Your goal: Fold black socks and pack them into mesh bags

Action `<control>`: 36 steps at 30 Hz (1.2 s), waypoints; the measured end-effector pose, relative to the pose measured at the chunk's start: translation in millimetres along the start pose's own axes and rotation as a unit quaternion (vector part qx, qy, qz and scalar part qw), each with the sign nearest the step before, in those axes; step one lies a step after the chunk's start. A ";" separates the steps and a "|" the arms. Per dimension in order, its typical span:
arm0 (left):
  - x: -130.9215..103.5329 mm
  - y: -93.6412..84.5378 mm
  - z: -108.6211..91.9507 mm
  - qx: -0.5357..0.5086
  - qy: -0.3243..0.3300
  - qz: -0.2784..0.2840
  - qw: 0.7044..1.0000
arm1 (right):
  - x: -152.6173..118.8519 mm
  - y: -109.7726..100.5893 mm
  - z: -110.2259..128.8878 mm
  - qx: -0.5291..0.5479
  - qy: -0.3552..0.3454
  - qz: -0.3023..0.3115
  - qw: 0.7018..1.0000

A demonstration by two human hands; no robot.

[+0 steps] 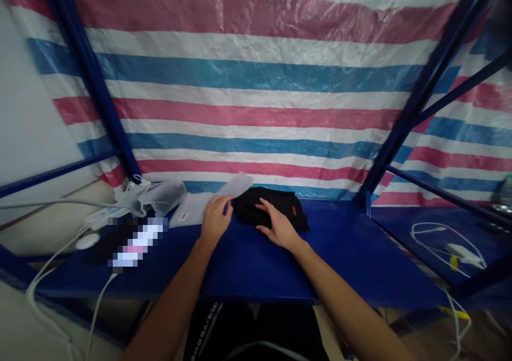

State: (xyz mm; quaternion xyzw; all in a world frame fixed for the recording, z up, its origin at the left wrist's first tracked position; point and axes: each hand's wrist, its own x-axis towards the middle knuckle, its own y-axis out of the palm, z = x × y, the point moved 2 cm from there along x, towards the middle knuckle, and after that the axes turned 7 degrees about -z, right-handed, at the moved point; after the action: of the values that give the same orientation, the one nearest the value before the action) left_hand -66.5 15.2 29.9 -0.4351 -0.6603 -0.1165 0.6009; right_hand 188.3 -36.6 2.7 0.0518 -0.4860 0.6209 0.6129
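My left hand [216, 216] is closed at the right end of a translucent plastic bag [195, 207], thumb near the index finger. The bag lies flat with a small white label, and its loose end sticks up beyond my fingers. My right hand [278, 225] is open, thumb and fingers apart, over a folded black cloth item [286, 203]. The cloth has small orange-red lettering near its right edge. Part of its front is hidden under my right hand.
Everything lies on a blue desk [256, 267] inside a blue metal frame [390, 129]. A lit phone [138, 246], blurred out, lies left beside a white round object [87, 241], cables and crumpled plastic [164, 195]. A striped sheet [256, 83] hangs behind. A white charger [464, 254] lies right.
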 end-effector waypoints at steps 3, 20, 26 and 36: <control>-6.2 14.1 -33.9 -0.063 0.085 0.079 0.991 | -1.2 8.3 8.5 -0.041 -0.046 0.033 0.998; -12.5 15.1 -33.8 -0.142 -0.055 -0.010 0.988 | -1.8 9.0 9.1 -0.106 -0.003 0.009 0.994; -20.3 19.6 -39.6 -0.112 -0.050 0.038 0.992 | -3.6 28.0 27.0 -0.186 -0.033 0.054 0.981; -15.3 11.9 -20.3 -0.117 0.111 0.129 0.978 | -3.3 26.8 32.0 -0.201 0.013 0.059 0.978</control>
State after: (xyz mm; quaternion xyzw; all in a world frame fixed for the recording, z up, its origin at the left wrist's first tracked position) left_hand -45.5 1.9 16.8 -0.5678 -0.5095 -0.1621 0.6259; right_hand 150.3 -54.3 2.7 -0.1089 -0.5951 0.5461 0.5794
